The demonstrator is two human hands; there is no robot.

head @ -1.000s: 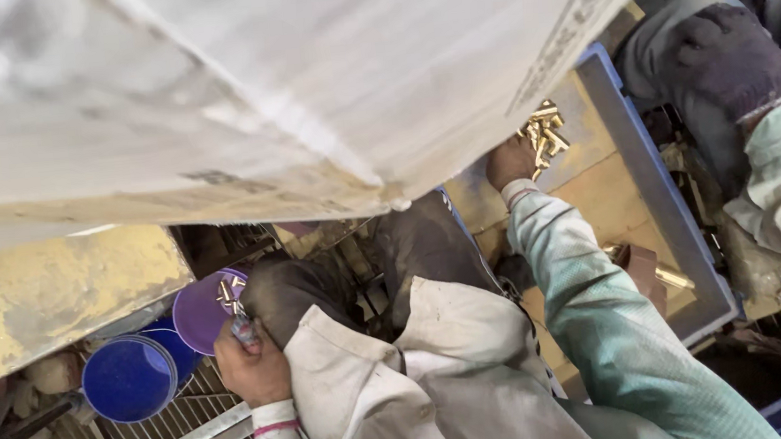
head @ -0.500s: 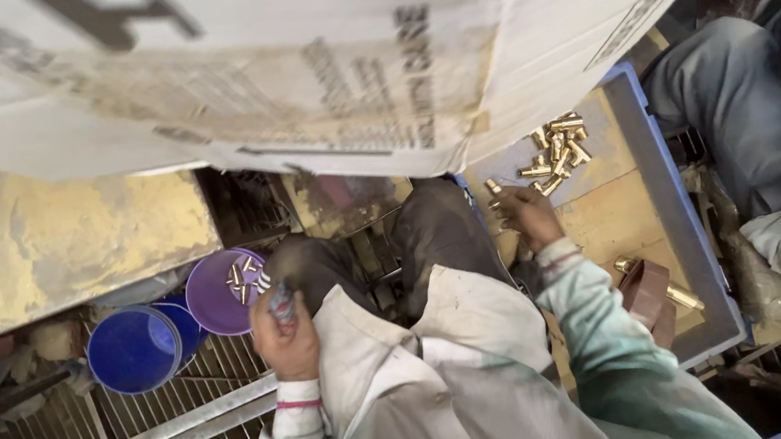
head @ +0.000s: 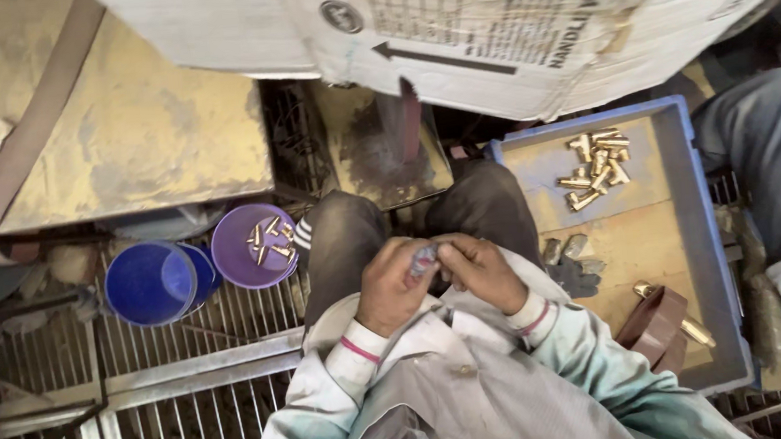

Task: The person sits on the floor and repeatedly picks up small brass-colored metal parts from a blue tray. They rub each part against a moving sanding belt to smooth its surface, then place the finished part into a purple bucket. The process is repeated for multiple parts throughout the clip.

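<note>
Left hand (head: 396,285) and right hand (head: 480,273) meet over the lap, fingers pinched together on a small grey metal piece (head: 423,261). Advisable: grip it firmly, above the knees, clear of the floor grating (head: 196,359).

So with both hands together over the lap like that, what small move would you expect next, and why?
Probably a short reach left to drop the small grey piece into the purple plastic bowl. The left hand and right hand pinch it between them, and that bowl already holds similar brass pieces.
</note>
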